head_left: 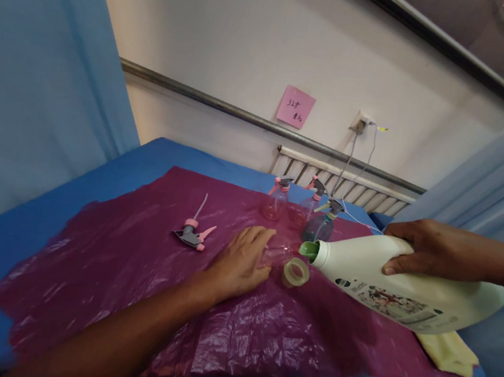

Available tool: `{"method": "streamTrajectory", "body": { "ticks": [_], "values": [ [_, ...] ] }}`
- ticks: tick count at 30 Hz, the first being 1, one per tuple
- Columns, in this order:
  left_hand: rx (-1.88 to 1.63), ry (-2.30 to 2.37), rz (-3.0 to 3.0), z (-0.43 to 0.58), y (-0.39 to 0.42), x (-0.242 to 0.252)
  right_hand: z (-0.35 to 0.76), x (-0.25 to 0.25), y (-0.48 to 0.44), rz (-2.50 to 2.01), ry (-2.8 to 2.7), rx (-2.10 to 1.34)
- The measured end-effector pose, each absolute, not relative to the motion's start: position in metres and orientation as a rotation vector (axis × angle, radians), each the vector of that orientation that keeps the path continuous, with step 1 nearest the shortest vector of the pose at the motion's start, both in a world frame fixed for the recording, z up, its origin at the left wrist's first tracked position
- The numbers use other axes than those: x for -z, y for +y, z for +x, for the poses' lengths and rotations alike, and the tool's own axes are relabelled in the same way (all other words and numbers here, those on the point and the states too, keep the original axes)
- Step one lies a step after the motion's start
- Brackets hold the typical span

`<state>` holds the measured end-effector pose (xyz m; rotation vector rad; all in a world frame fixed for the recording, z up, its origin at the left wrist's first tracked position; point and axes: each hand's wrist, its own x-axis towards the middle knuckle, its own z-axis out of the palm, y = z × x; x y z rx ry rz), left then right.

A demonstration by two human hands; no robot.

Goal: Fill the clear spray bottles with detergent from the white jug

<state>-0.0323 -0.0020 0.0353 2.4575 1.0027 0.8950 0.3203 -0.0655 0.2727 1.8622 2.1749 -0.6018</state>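
Observation:
My right hand (433, 250) grips a large cream-coloured detergent bottle (364, 264) by its upper side. The bottle is tipped nearly level, with its green pouring spout (308, 249) at the mouth of a clear pinkish spray bottle (278, 250). Around the far side of that small bottle my left hand (245, 257) is wrapped, holding it by the body. Whether liquid is flowing cannot be made out. A pale yellow-green cap (295, 273) sits just below the spout. To the left of my left hand lies a grey and pink spray head (190, 233) with its tube sticking up.
Three spray bottles with their heads on stand behind: two pink (275, 204), (309, 207) and one bluish (320, 225). A purple plastic sheet (117, 256) covers the blue bed surface. A folded yellow cloth (448, 353) lies at the right edge. Blue curtains (43, 85) hang at both sides.

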Motion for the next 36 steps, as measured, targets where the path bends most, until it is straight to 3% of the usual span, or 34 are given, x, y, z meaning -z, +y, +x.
{"method": "streamTrajectory", "body": {
  "ticks": [36],
  "values": [
    [-0.882,1.024,2.455,-0.0316,-0.0034,-0.0373,0.322,-0.2731,-0.0649,1.865,2.18,0.632]
  ]
}}
